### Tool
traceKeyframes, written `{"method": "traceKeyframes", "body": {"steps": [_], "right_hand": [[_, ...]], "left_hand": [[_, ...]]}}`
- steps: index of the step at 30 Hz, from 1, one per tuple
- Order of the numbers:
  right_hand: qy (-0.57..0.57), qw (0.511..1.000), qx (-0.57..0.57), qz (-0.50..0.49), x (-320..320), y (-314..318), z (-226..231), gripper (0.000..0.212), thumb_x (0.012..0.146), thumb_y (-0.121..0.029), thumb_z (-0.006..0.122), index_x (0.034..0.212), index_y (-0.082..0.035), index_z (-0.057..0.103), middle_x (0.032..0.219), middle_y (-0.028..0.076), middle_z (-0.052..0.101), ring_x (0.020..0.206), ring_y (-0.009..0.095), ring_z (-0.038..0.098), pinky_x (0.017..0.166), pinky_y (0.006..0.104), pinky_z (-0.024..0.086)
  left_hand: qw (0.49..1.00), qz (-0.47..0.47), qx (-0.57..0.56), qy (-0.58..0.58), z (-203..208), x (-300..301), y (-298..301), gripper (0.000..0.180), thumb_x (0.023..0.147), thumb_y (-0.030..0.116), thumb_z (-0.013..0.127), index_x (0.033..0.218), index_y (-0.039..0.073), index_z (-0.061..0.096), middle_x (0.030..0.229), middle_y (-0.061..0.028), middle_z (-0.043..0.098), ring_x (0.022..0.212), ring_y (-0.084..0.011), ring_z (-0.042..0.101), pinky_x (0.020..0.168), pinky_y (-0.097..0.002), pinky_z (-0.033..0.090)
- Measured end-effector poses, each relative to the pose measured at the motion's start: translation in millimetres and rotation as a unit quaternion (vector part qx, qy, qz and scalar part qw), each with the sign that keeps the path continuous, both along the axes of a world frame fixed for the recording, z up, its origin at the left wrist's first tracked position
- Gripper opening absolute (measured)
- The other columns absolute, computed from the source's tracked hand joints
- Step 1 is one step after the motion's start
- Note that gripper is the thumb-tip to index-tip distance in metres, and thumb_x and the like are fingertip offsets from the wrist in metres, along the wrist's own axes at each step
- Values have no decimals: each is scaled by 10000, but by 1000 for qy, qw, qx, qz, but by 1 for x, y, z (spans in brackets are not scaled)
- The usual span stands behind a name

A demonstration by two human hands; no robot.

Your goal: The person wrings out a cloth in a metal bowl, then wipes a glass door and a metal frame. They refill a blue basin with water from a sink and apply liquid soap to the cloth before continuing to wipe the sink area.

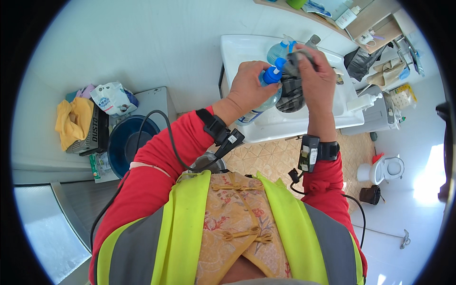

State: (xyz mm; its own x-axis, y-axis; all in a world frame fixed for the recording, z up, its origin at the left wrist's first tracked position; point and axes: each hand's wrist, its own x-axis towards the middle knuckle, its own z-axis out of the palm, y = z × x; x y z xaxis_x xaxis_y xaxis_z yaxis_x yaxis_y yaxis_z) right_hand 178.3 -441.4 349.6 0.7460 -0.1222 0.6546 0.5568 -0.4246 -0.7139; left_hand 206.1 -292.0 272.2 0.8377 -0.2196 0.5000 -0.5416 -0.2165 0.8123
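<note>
My left hand (248,85) is wrapped round the upper part of a clear bottle (271,100) with a blue pump top, tilted above the white washbasin (263,130). In my right hand (317,78) a dark grey checked cloth (291,95) is pinched between thumb and fingers. The cloth hangs down beside the bottle, close to its pump head; whether they touch I cannot tell. Just behind the pump stands a second bottle (275,52) of blue liquid, partly hidden by the first bottle and my hands.
A white pump bottle (363,102) is at the basin's right edge. Above hangs a wooden shelf (323,18) with bottles. To the left, a dark blue tub (124,147) sits near a yellow cloth (74,118). A toilet (380,169) stands at the right.
</note>
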Motion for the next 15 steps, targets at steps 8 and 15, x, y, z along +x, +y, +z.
{"method": "traceKeyframes", "body": {"steps": [8,15], "right_hand": [[251,965,69,-1,11,14,4,207,938,-180,588,982,-1,684,803,18,609,716,77,554,650,229,471],[127,815,542,-163,9,-14,-24,328,1009,-266,441,1046,8,619,944,85,619,811,159,594,723,306,500]], "left_hand": [[1000,-1,-5,-10,0,0,0,419,683,219,784,1035,54,626,1042,-165,603,1082,-347,502,923,-403,439],[999,16,23,-42,-4,5,5,479,703,257,804,1105,83,610,1062,-115,606,1047,-295,548,904,-373,448]]}}
